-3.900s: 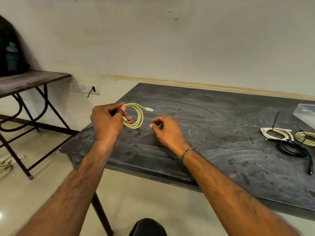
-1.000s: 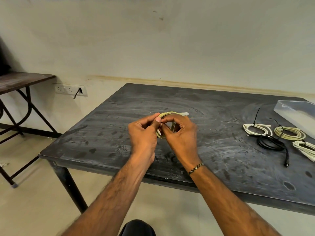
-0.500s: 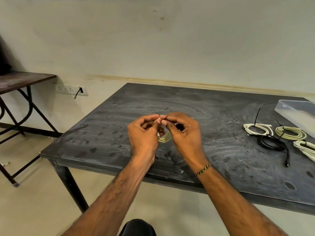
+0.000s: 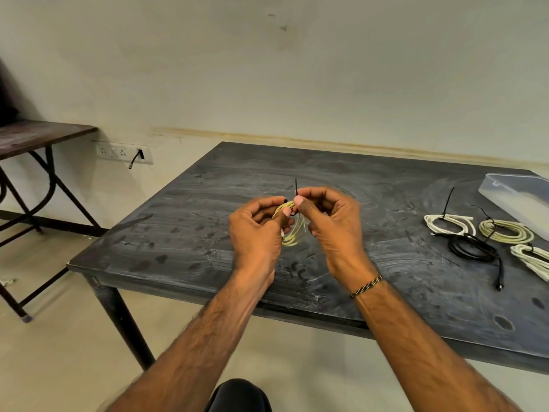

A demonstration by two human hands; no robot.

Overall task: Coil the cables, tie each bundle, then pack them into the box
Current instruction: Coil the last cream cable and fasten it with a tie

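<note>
The left hand (image 4: 255,233) grips the yellow cable coil (image 4: 292,230) above the table (image 4: 208,233). The right hand (image 4: 332,224) now pinches the black tie (image 4: 296,187) — its tail, hidden a second ago, stands upright, so cinching appears underway. Farther right lie four bundles (image 4: 450,224) — all outside the clear box (image 4: 517,197), whose contents cannot be told.

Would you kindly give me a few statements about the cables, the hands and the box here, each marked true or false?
1. Both hands hold the yellow coiled cable above the table. True.
2. The right hand pinches a black tie. True.
3. The left hand rests flat on the table. False: it grips the coil.
4. The black cable lies inside the clear box. False: it lies on the table beside it.
</note>
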